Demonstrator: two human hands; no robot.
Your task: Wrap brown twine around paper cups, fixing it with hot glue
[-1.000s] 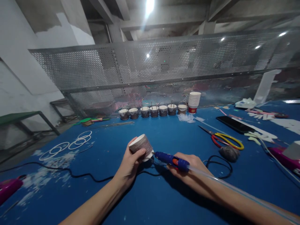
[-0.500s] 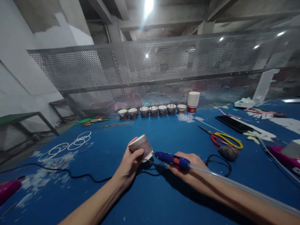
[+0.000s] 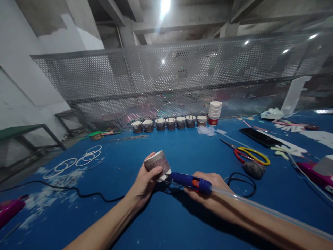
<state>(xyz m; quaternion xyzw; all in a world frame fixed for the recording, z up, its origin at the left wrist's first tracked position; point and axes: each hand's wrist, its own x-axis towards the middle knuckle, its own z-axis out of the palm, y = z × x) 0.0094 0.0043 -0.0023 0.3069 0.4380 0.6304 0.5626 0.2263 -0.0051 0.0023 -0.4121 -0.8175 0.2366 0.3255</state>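
My left hand (image 3: 145, 180) is wrapped round a paper cup (image 3: 159, 162) wound with grey-brown cord, its white rim tilted up to the left. A pale strip of the cup's lower end shows uncovered. In my right hand (image 3: 208, 187) is a blue glue gun (image 3: 183, 179) with an orange part, its nozzle up against the cup's lower right edge. From the gun's back a long clear glue stick (image 3: 249, 199) runs along my right forearm. Whether fresh glue lies on the cup is too small to tell.
Several cord-wrapped cups (image 3: 170, 124) line the back beside stacked paper cups (image 3: 215, 113). Right of my hands lie scissors (image 3: 251, 155), a ball of dark cord (image 3: 253, 169) and a phone (image 3: 260, 138). White rings (image 3: 88, 156) lie left; a black cable (image 3: 88, 197) crosses the table.
The glue gun's nozzle has shifted slightly left and down, closer under the cup's lower edge. The cup has turned a little in my left hand.
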